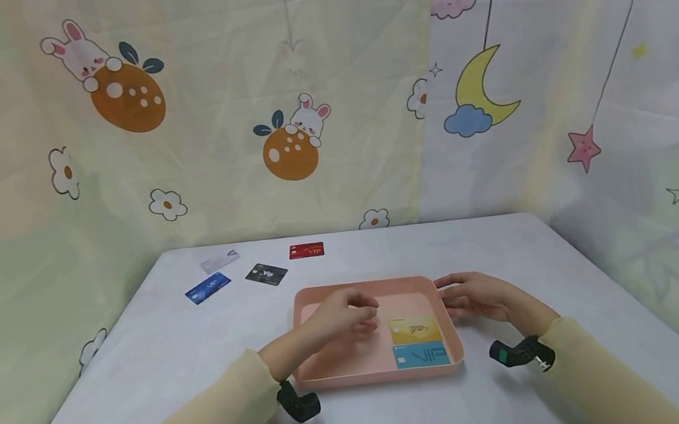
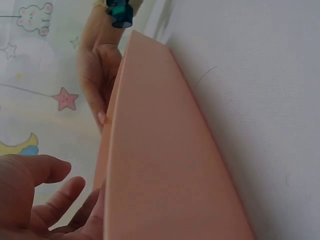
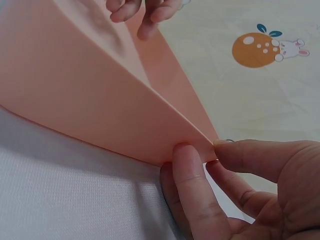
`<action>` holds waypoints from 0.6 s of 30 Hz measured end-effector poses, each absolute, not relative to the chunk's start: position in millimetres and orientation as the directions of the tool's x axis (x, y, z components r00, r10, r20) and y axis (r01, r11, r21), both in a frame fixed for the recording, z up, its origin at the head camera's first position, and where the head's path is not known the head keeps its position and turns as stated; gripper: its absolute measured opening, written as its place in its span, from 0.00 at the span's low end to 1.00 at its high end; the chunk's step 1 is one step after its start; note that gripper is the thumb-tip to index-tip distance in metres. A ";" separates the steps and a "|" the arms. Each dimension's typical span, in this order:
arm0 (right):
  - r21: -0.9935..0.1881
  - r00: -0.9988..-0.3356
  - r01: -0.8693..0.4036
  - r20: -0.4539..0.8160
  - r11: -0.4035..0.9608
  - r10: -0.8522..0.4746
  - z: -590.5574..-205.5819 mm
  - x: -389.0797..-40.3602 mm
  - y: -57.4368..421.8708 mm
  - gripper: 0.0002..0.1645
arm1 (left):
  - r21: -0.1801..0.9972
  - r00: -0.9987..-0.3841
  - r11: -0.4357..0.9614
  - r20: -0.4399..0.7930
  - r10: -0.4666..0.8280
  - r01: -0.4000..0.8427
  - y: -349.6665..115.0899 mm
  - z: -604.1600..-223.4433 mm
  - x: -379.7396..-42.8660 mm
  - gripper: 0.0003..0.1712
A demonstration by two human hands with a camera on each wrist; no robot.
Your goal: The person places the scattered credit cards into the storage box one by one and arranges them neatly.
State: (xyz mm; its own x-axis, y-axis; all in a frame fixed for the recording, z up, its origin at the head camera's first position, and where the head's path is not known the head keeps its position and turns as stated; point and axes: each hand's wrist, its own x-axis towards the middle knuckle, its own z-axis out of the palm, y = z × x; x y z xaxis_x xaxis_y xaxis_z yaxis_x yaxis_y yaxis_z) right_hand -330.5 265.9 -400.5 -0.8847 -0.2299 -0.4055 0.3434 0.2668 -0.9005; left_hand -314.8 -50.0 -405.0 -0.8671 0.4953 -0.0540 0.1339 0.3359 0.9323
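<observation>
We see the pink tray [image 1: 363, 380] on the tabletop [image 1: 408, 420], the yellow card [image 1: 410, 330] and blue card [image 1: 421, 355] lying flat in its right part. Our left hand [image 1: 338, 317] hangs over it, loosely curled, holding nothing; our right hand [image 1: 480, 296] touches its far right corner. We expect light, stiff, slippery cards, best pinched by their edges, and a light tray, best held by opposite walls

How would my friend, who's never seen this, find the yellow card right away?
On the white table, find the peach-pink rectangular tray with rounded corners. Look inside, near its right side. The golden-yellow rectangular card lies just beyond the light-blue rectangular card marked VIP, and it's the only yellow card there.
</observation>
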 end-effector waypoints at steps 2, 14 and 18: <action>-0.899 -0.884 0.350 -0.409 0.263 -0.225 -401.0 -330.4 265.5 0.36 | 0.936 -0.867 0.326 -0.047 0.496 0.135 -54.5 -402.6 -315.7 0.16; -0.898 -0.881 0.355 -0.414 0.261 -0.228 -399.2 -329.8 264.6 0.38 | 0.944 -0.906 0.316 -0.050 0.421 0.095 -74.4 -388.8 -322.2 0.18; -0.896 -0.882 0.352 -0.414 0.269 -0.224 -399.0 -330.2 263.9 0.37 | 0.951 -0.907 0.295 -0.040 0.420 0.094 -79.8 -391.6 -325.5 0.18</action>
State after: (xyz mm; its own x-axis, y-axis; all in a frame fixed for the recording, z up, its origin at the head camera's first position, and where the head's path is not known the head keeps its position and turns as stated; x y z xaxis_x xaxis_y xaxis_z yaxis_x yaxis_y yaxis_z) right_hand -330.2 263.9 -399.0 -0.8823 -0.2239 -0.4141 0.3525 0.2690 -0.8963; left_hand -325.5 -79.8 -391.6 -0.9068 0.4197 -0.0403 0.0942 0.2947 0.9509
